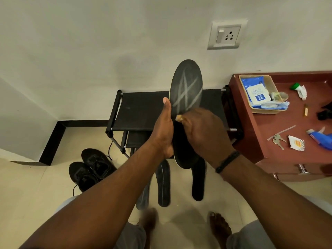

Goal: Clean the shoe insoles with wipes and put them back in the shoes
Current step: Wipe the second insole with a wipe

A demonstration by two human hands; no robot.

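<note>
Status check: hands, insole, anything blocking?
Left hand grips insole upright. Right hand presses wipe on it. Three insoles on floor by shoes. Nothing blocking.

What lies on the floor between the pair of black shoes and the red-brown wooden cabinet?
In the head view, dark insoles lie on the tile floor between the black shoes and the red-brown wooden cabinet, below the black rack.

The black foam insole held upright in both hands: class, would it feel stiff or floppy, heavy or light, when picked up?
The black foam insole probably flexes yet holds its shape: its unsupported top stands straight above the left hand. Likely light, since it looks thin. The right hand presses a wipe on it without visible buckling.
</note>
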